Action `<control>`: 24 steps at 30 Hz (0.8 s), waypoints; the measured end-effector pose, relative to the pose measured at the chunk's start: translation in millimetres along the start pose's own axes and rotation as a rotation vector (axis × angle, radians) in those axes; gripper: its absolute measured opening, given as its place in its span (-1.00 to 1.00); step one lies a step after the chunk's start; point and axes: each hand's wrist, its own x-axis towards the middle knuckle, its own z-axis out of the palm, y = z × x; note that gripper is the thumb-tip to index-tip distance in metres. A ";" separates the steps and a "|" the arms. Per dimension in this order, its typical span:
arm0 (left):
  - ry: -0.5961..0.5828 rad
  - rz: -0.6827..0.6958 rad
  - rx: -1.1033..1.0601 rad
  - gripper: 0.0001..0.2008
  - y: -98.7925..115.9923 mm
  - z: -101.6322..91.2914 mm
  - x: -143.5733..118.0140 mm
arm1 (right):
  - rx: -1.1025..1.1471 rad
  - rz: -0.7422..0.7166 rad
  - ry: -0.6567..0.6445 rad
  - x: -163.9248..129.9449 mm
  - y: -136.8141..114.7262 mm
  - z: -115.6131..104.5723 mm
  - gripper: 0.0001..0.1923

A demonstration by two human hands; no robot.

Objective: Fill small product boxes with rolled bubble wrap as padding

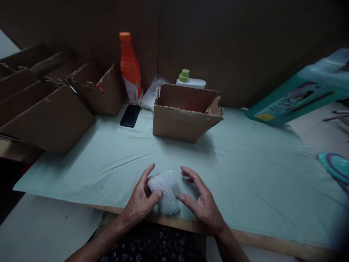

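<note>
A small package in clear bubble wrap (167, 193) sits near the front edge of the cloth-covered table. Its contents cannot be made out through the wrap. My left hand (140, 198) holds it from the left, with the thumb pressed on its near face and the index finger raised; the other fingers are partly hidden behind it. On the other side, my right hand (203, 203) is open, fingers apart and curved toward the package. Its thumb tip is at the package's right edge; whether it touches cannot be told.
A cardboard box (177, 122) stands mid-table, before a green-capped bottle (191, 82). A phone (130, 115) lies near an orange bottle (131, 69). More cardboard boxes (49, 120) fill the left. A large teal jug (289, 96) leans at right, above a turquoise object (334, 165).
</note>
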 end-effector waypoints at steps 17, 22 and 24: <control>-0.415 0.161 0.539 -0.49 5.7 -3.4 17.2 | -0.047 0.090 -0.312 24.0 -6.3 -45.6 -0.69; -0.140 0.617 0.882 -0.35 70.8 -17.5 50.0 | -0.231 -0.130 -0.144 50.5 -45.6 -99.2 -0.93; 0.115 0.902 0.994 -0.40 105.3 -16.0 77.8 | -0.188 -0.269 0.168 72.0 -64.1 -127.6 -0.86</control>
